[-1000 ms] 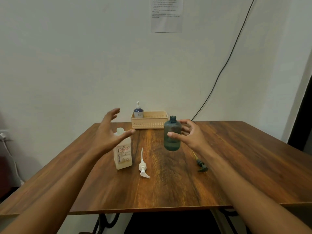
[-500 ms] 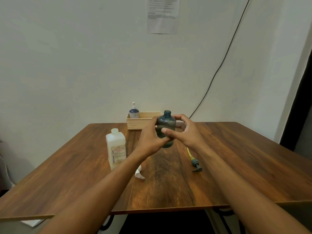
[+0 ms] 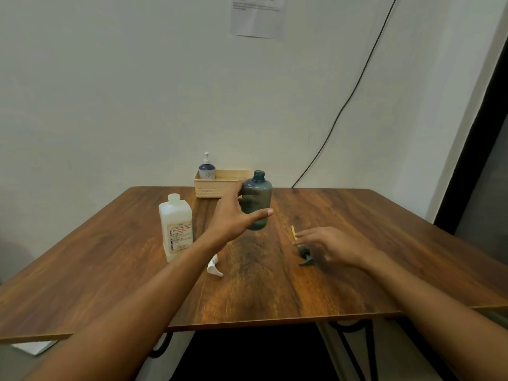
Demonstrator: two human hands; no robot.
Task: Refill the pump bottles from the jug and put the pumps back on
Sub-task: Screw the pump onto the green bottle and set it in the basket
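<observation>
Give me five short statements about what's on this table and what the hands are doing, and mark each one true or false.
1. The left hand holds the dark bottle up off the table. True.
2. The dark bottle has its pump screwed on. False: its neck is open, and the dark pump lies on the table.
3. The white jug lies on its side. False: it stands upright with no cap.
4. The right hand is low beside the dark pump, fingers straight, gripping nothing. True.
5. The basket by the wall holds a small bottle with its pump on. True.
</observation>
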